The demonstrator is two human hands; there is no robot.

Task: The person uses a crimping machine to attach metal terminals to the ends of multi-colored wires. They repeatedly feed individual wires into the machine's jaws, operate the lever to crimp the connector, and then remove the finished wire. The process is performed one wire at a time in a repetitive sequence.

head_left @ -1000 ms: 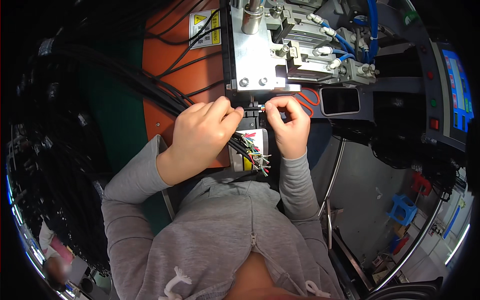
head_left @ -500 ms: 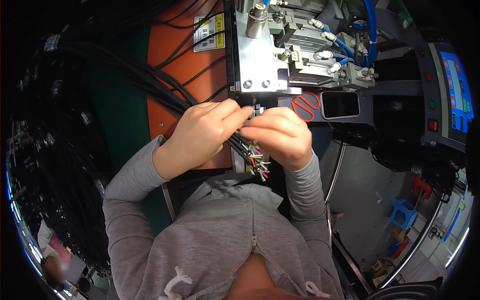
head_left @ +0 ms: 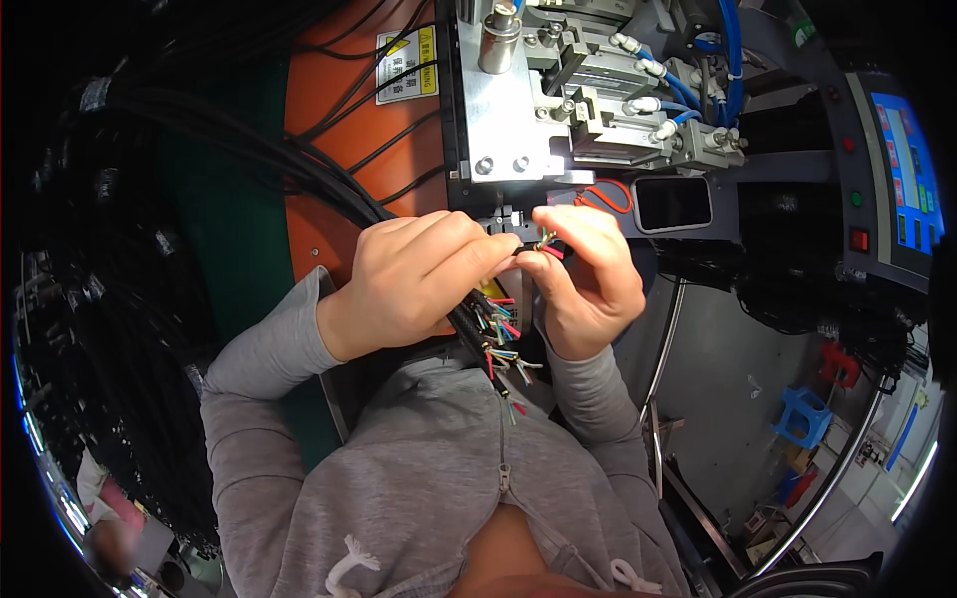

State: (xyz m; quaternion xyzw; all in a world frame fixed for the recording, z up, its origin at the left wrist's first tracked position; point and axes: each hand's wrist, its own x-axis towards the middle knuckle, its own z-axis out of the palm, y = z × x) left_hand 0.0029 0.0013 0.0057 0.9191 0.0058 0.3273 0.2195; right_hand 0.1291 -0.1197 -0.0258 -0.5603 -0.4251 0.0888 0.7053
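My left hand (head_left: 409, 279) is closed, finger and thumb pinching a black cable near its stripped end. Short coloured wires (head_left: 547, 242), red and green among them, fan out of that end. Around them curl the thumb and fingers of my right hand (head_left: 598, 279), thumb tip close to the left fingertips. Beneath my left hand hang several more black cables (head_left: 469, 334), their stripped ends (head_left: 503, 324) showing red, green, white and blue wires. The long cable bundle (head_left: 329, 189) runs from the upper left to my left hand. A small metal fixture (head_left: 510, 219) sits just beyond my fingers.
A machine with a metal plate (head_left: 498, 125), pneumatic cylinders (head_left: 628, 130) and blue hoses (head_left: 733, 60) stands ahead. Red-handled scissors (head_left: 610, 196) and a phone (head_left: 674, 203) lie right of it. A control screen (head_left: 909, 169) is at far right; black cables (head_left: 110, 349) hang at left.
My right hand has turned and opened somewhat, uncovering one cable's coloured wires between both hands. The loose cable ends below have spread and shifted downward.
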